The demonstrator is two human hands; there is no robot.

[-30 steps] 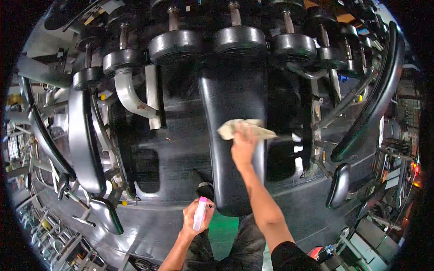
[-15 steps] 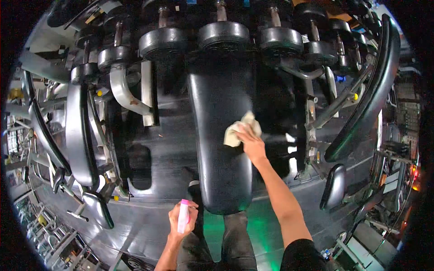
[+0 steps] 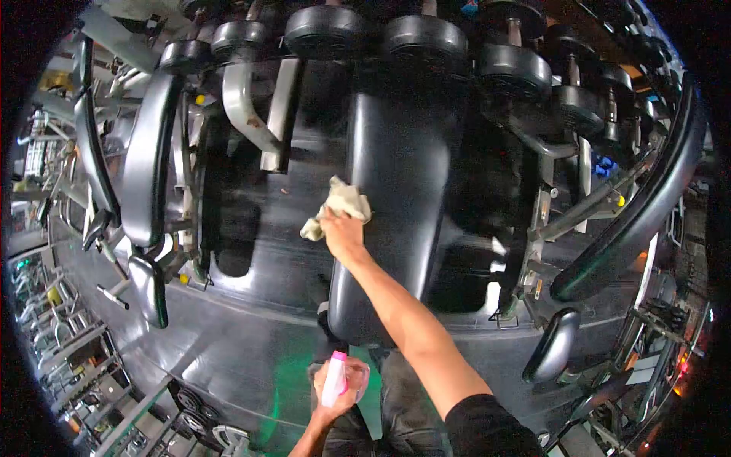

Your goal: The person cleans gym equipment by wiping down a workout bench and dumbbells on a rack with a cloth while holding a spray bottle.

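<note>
A long black padded bench [image 3: 400, 175] runs up the middle of the head view. My right hand [image 3: 343, 232] holds a crumpled cream cloth [image 3: 348, 201] at the left edge of the pad, with part of the cloth hanging past that edge. Near the bench's lower end, in front of my legs, my left hand [image 3: 341, 388] is wrapped round a spray bottle with a pink and white top [image 3: 335, 375]. The bottle's lower part is mostly hidden by my fingers.
A row of black dumbbells [image 3: 425, 36] stands across the top. Other padded benches are at the left [image 3: 151, 160] and right [image 3: 640, 213]. A bent metal frame leg [image 3: 247, 107] stands left of the middle bench. Weight plates [image 3: 190, 411] lie at the lower left.
My right hand and the cloth have gone from the right side of the bench pad across to its left edge. The view has shifted and turned. My left hand still grips the bottle.
</note>
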